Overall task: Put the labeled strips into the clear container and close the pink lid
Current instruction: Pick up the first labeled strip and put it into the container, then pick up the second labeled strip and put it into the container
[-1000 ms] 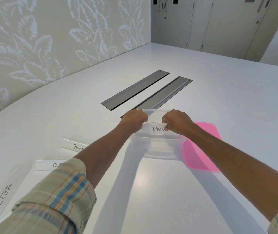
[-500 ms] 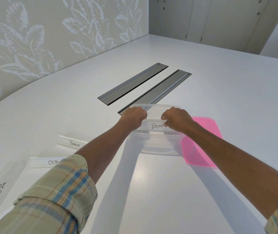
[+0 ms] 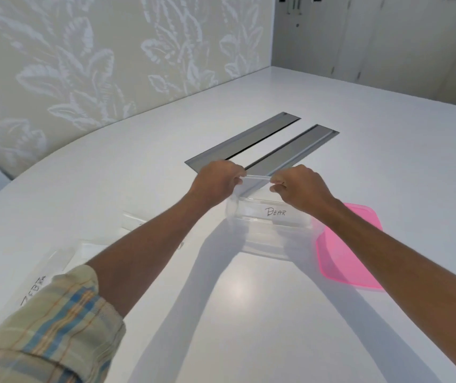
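Observation:
My left hand (image 3: 218,181) and my right hand (image 3: 298,186) each pinch one end of a thin clear edge above the clear container (image 3: 265,246). That edge looks like the top of the strip labeled "Bear" (image 3: 275,212), whose label hangs lower, inside the container's opening. To the container's right, touching it, the pink lid (image 3: 351,244) lies flat on the white table. A strip labeled "Zebra" (image 3: 34,291) lies at the left by my sleeve. Two more clear strips (image 3: 135,219) (image 3: 91,250) lie beyond my left forearm, with their labels hidden.
Two grey metal cable hatches (image 3: 237,142) (image 3: 290,150) are set into the white table (image 3: 249,327) just beyond the container. A patterned wall (image 3: 83,64) runs along the table's left side, and cabinet doors (image 3: 373,37) stand at the far end.
The "Bear" label now sits lower, inside the container, below my fingers instead of level with them. Both hands stay over the container. The camera has tilted and shifted.

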